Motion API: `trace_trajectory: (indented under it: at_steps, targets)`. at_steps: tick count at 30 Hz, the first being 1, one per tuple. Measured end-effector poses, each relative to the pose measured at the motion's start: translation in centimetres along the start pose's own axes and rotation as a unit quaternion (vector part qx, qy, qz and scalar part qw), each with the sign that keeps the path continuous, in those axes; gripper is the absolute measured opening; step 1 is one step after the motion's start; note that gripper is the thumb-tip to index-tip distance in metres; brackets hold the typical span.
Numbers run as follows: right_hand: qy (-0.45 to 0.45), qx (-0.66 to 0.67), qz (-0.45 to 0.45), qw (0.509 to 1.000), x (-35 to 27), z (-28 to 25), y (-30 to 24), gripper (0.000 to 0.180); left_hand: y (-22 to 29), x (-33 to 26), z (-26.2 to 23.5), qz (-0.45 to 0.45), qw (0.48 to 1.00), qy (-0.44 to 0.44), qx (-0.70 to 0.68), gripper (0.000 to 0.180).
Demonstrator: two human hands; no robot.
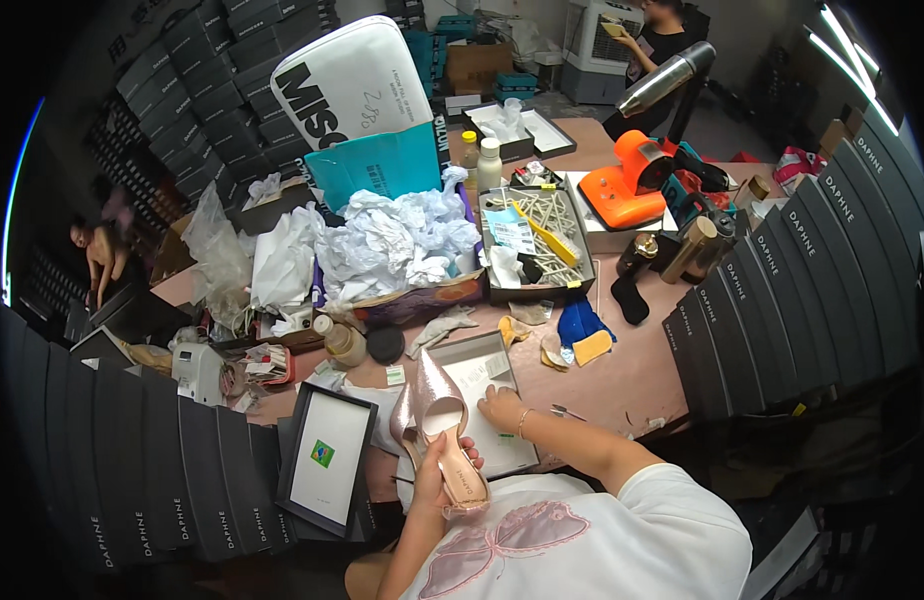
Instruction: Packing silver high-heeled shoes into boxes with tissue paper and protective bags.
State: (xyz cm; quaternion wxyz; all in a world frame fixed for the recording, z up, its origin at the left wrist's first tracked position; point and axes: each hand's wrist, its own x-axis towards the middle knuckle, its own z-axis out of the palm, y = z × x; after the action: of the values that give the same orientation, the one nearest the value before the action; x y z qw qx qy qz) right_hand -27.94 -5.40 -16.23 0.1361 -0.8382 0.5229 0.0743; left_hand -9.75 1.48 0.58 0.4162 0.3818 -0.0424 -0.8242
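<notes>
My left hand [446,468] is closed around a pair of pink glittery pointed shoes, gripping them over their pale insoles. One shoe [441,398] faces up with its toe pointing away from me; the other shoe [404,416] shows beside it on the left, partly covered. Just right of them, my right hand [502,410] reaches into an open shoebox [512,458] with a white inside. Its fingers are curled at the box's right part, and what they hold, if anything, is hidden. The box's dark lid [327,458] lies tilted to the left, white inside up.
Stacked dark shoeboxes flank me on the left [132,460] and right [812,280]. Beyond stand a bin of crumpled white paper [397,245], a tray of white sticks [542,240], an orange device [627,190] and bottles [489,165]. Sponges [592,347] and a pen [567,411] lie near.
</notes>
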Motion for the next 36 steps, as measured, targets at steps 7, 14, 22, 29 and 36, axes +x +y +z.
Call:
trace_trajectory:
  at_steps: [7,14,22,29,36]
  targets:
    - [0.131,0.268,0.024,0.954,-3.1,-6.9,-1.1,0.034,2.3,0.8,-4.9,-0.05,0.998,-0.031,-0.002,0.049]
    - [0.324,0.694,0.042,0.641,-8.0,-15.1,-9.1,0.03,4.2,1.4,-2.1,-0.062,0.986,-0.115,0.101,0.076]
    - [0.399,0.254,0.053,0.879,-7.9,-14.8,-7.4,0.032,-0.7,1.0,-0.6,-0.012,0.982,-0.092,0.162,0.06]
    - [0.328,0.227,-0.012,0.917,-8.6,-14.7,-3.5,0.032,-4.2,1.1,1.2,0.003,0.987,-0.06,0.147,0.06]
    - [0.215,0.425,-0.126,0.87,-6.8,-16.3,-0.8,0.094,-5.1,1.2,1.7,0.025,0.984,-0.062,0.164,0.069]
